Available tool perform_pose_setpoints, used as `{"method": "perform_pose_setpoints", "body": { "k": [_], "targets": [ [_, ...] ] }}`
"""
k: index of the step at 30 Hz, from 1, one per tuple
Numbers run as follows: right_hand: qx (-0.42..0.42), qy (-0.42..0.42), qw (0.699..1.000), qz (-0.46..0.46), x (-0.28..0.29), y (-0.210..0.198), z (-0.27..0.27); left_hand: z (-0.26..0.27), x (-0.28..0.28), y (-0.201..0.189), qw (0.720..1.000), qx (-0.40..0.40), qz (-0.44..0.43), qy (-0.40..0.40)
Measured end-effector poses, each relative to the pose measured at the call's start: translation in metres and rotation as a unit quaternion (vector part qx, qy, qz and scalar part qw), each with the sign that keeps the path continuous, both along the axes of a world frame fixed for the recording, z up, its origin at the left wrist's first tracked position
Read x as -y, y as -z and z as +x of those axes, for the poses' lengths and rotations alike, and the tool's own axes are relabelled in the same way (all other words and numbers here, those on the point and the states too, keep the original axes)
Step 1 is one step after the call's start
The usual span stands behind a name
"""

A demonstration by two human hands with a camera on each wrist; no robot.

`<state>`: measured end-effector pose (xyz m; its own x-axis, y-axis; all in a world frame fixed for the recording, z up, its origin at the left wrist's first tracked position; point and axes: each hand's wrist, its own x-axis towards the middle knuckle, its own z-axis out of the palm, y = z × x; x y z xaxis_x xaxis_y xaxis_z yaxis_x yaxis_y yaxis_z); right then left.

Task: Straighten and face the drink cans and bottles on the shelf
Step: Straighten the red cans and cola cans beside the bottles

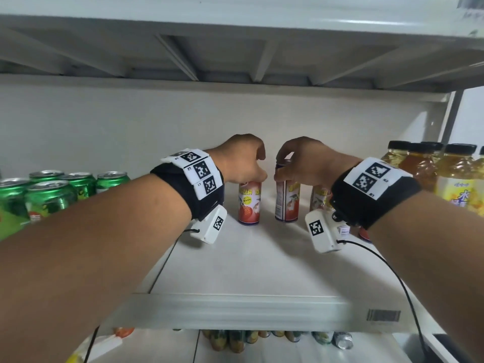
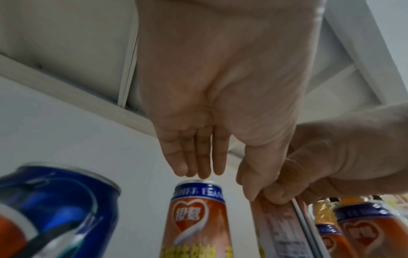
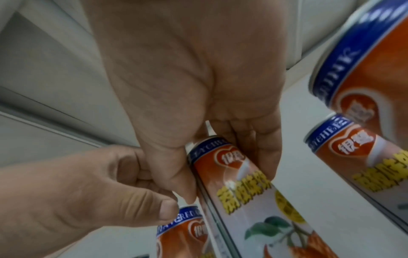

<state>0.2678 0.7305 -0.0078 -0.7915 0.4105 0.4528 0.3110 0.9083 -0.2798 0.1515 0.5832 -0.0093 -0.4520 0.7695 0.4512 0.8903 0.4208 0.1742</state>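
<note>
Three red lychee drink cans stand in a row at the middle of the white shelf (image 1: 248, 260). My left hand (image 1: 246, 163) hovers over the left can (image 1: 249, 205). In the left wrist view its straight fingers (image 2: 198, 167) point down and their tips reach that can's blue top band (image 2: 197, 190); the thumb sits off to the right. My right hand (image 1: 301, 163) grips the top of the middle can (image 1: 286, 205) between thumb and fingers, clearly seen in the right wrist view (image 3: 247, 197). The third can (image 1: 318, 199) is partly hidden behind my right wrist.
Green cans (image 1: 52, 192) crowd the left of the shelf and amber drink bottles (image 1: 432, 174) the right. A blue can (image 2: 55, 200) shows close by the left wrist. The upper shelf (image 1: 235, 48) hangs low overhead. More cans (image 1: 262, 339) stand on the shelf below.
</note>
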Motion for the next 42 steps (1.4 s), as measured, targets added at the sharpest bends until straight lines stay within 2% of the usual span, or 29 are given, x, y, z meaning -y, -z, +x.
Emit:
{"method": "perform_pose_setpoints", "body": {
  "k": [5, 9, 17, 22, 28, 34, 38, 42],
  "targets": [
    [0.035, -0.039, 0.999, 0.008, -0.008, 0.009, -0.007, -0.013, -0.010, 0.008, 0.996, 0.027, -0.075, -0.049],
    [0.050, -0.073, 0.996, -0.005, -0.015, 0.012, -0.013, -0.012, -0.019, 0.015, 0.992, 0.026, -0.101, -0.067],
    [0.096, -0.057, 0.987, 0.112, 0.001, 0.015, -0.005, 0.013, -0.012, 0.013, 0.993, -0.001, -0.086, -0.087],
    [0.079, -0.057, 0.988, 0.123, 0.032, 0.011, 0.035, 0.046, 0.022, 0.011, 0.997, -0.019, -0.051, -0.051],
    [0.044, -0.020, 0.993, 0.105, 0.088, 0.007, 0.099, 0.098, 0.076, 0.004, 0.998, -0.054, -0.031, 0.009],
    [0.024, 0.029, 0.992, 0.124, 0.150, 0.015, 0.171, 0.153, 0.119, 0.013, 0.995, -0.035, -0.009, 0.095],
    [0.034, 0.060, 0.991, 0.117, 0.174, 0.023, 0.222, 0.198, 0.130, 0.021, 0.989, -0.033, -0.014, 0.146],
    [0.038, 0.082, 0.990, 0.109, 0.173, 0.041, 0.269, 0.237, 0.118, 0.034, 0.981, -0.019, -0.034, 0.191]
  ]
}}
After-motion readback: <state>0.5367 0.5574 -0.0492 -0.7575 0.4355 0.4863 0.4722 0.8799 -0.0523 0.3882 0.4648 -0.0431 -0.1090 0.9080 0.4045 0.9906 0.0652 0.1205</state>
